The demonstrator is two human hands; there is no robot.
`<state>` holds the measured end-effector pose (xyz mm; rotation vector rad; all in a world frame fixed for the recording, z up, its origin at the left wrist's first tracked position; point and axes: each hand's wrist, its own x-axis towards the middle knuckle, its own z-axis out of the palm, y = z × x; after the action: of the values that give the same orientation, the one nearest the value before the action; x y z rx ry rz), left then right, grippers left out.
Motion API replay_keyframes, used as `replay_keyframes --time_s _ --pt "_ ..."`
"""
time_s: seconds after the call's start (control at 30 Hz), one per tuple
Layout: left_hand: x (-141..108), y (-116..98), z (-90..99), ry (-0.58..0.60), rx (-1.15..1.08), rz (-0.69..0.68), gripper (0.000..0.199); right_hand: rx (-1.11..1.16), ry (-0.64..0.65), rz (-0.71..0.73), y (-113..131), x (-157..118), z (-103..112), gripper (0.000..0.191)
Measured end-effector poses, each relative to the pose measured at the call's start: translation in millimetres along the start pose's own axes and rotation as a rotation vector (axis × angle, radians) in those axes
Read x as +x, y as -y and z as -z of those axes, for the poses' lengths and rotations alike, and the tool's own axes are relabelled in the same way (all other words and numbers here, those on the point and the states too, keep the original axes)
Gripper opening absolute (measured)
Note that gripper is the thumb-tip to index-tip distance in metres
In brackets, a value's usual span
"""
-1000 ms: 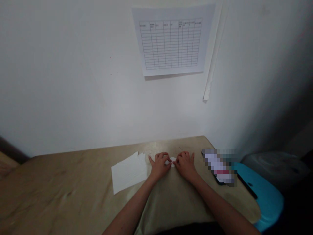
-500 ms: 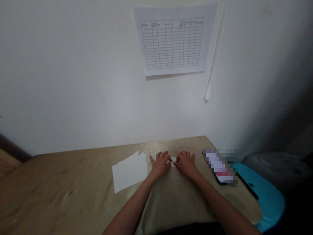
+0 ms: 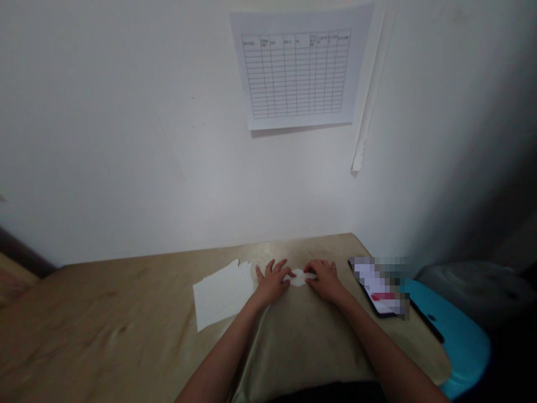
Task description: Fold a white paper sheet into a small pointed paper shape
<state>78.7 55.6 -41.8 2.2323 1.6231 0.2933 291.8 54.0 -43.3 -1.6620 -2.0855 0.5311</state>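
left hand (image 3: pixel 272 284) touching paper (image 3: pixel 299 277), small, white

White paper (image 3: pixel 224 296) — matt; blue stool (image 3: pixel 455 330) — smooth plastic.

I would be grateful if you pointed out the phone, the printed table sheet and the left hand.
phone (image 3: pixel 381 299): head view, lower screen
printed sheet (image 3: pixel 297 78): head view, middle
left hand (image 3: pixel 271 285): head view, back
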Motion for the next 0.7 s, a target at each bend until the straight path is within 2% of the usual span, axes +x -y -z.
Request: replay_keyframes --time_s 0.2,0.43,0.57,0.7 --pt "-3.4 1.9 -4.3 -0.048 0.034 -0.006 0.037 0.030 0.045 0.030 -0.5 -0.8 3.7 0.030" --pt "-4.7 -7.4 -8.6 -0.135 0.017 0.013 0.021 0.013 -0.041 0.011 8.9 -3.7 -0.1 0.018" --pt "-3.8 -14.8 -11.7 -0.197 0.030 0.039 0.019 -0.046 -0.074 0.010 13.5 -3.8 -4.9 0.019" --pt "-2.8 -19.1 -10.8 -0.203 0.028 0.068 0.018 -0.069 -0.095 0.015 11.4 -1.2 -9.5 0.022"
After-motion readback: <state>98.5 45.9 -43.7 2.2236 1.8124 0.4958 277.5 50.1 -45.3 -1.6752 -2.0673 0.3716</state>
